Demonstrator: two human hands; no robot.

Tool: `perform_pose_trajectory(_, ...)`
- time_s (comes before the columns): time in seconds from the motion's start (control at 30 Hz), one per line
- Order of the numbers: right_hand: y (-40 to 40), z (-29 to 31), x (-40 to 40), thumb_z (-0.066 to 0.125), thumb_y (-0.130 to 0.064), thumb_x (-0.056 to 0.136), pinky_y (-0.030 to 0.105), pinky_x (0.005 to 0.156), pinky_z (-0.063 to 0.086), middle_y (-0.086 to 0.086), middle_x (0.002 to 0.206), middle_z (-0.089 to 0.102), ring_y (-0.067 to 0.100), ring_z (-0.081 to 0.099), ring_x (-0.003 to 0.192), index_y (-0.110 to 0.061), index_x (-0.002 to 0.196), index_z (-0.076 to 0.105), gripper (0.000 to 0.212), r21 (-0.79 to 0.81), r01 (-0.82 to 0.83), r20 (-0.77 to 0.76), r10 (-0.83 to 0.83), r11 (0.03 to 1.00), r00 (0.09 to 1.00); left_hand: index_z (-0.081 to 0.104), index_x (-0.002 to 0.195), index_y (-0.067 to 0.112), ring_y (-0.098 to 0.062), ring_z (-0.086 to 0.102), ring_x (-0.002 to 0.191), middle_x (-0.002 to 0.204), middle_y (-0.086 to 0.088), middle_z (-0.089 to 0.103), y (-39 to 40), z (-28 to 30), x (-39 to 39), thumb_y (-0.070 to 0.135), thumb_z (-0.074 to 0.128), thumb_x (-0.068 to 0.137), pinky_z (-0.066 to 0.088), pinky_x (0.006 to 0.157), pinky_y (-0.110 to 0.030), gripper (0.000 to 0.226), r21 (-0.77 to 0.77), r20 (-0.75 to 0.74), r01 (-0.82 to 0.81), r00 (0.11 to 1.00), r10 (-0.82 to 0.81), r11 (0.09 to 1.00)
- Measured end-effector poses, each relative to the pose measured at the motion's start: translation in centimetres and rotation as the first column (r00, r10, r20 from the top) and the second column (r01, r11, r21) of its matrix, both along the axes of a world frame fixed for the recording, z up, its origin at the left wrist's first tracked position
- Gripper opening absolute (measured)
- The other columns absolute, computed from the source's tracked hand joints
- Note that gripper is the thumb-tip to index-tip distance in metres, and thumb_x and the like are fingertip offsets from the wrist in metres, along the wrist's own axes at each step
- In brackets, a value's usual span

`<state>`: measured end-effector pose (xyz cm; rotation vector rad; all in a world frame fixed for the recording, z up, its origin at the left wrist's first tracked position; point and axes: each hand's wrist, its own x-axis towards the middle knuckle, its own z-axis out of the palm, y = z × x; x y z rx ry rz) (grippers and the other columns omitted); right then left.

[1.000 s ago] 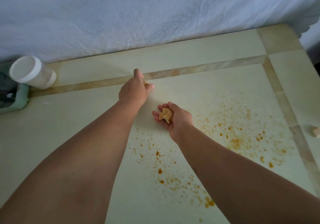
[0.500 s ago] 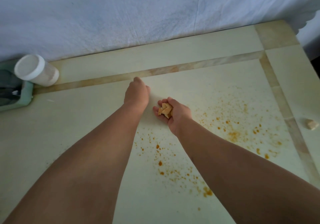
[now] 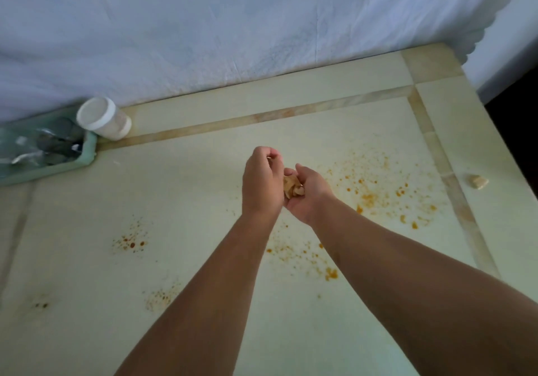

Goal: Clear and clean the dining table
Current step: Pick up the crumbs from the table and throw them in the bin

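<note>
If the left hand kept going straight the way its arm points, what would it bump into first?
Probably nothing on the table: past the left hand the top looks bare up to the white cloth behind. Depth is unclear.

We can read no text, label, brand, number or sign anywhere. The white-lidded jar [image 3: 103,118] at the table's [image 3: 180,259] far left edge shows us no legible marking.

Pale, perhaps cloth-draped wall [image 3: 203,26] behind

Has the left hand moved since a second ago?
Yes. The left hand has drawn back from the tan inlay stripe toward the person, beside the cupped right hand.
</note>
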<state>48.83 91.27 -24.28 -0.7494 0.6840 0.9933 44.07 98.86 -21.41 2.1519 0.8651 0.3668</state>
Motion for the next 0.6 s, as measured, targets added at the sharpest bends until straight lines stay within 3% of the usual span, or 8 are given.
perform_pose_trajectory(0.07, -1.9, 1.1, -0.9, 0.041, -0.023, 0.102, 0.029, 0.063, 0.055, 0.005, 0.066, 0.063, 0.017, 0.065, 0.063, -0.007, 0.087, 0.06, 0.028, 0.05, -0.013, 0.0, 0.013, 0.999, 1.0, 0.058, 0.099, 0.015, -0.01, 0.059, 0.085, 0.096, 0.002, 0.061, -3.0, 0.5, -1.1, 0.022, 0.05, 0.097, 0.049, 0.075, -0.022, 0.011, 0.14, 0.018, 0.125, 0.992, -0.129, 0.982)
perform_pose_trajectory(0.2, -6.3, 2.6, -2.4, 0.032, -0.028, 0.103, 0.035, 0.095, 0.048, 0.01, 0.097, 0.07, 0.023, 0.065, 0.099, -0.009, 0.1, 0.064, 0.037, 0.129, -0.1, 0.059, 0.093, 0.987, 0.994, 0.058, 0.092, 0.011, -0.024, 0.057, 0.081, 0.087, -0.006, 0.06, -8.2, 0.9, -2.5, 0.024, 0.034, 0.091, 0.048, 0.069, -0.04, 0.027, 0.391, -0.096, 0.302, 0.953, -0.287, 0.87)
perform_pose_trajectory(0.3, -9.9, 3.4, -3.3, 0.037, -0.029, 0.101, 0.036, 0.086, 0.052, 0.009, 0.089, 0.072, 0.024, 0.067, 0.095, -0.009, 0.092, 0.067, 0.037, 0.152, -0.103, 0.029, 0.099, 0.983, 0.995, 0.056, 0.086, 0.015, -0.023, 0.055, 0.073, 0.079, -0.002, 0.058, -11.1, 1.2, -3.7, 0.024, 0.029, 0.086, 0.042, 0.06, -0.036, 0.029, 0.519, -0.195, 0.33, 0.944, -0.267, 0.789)
perform_pose_trajectory(0.43, -14.5, 4.1, -4.4, 0.041, -0.025, 0.098, 0.036, 0.091, 0.052, 0.009, 0.094, 0.069, 0.024, 0.066, 0.099, -0.008, 0.094, 0.065, 0.029, 0.133, -0.13, 0.047, 0.125, 0.982, 0.991, 0.057, 0.091, 0.019, -0.021, 0.054, 0.074, 0.082, 0.001, 0.058, -15.3, 2.0, -5.7, 0.029, 0.035, 0.089, 0.037, 0.062, -0.035, 0.024, 0.579, -0.247, 0.371, 0.928, -0.278, 0.726)
perform_pose_trajectory(0.6, -19.4, 5.0, -5.8, 0.042, -0.021, 0.1, 0.031, 0.087, 0.051, 0.008, 0.091, 0.066, 0.021, 0.064, 0.092, -0.006, 0.094, 0.065, 0.028, 0.119, -0.162, 0.058, 0.156, 0.98, 0.986, 0.058, 0.106, 0.02, -0.022, 0.056, 0.087, 0.095, 0.0, 0.061, -20.2, 3.8, -7.8, 0.029, 0.048, 0.089, 0.046, 0.075, -0.039, 0.022, 0.493, -0.234, 0.348, 0.936, -0.264, 0.798)
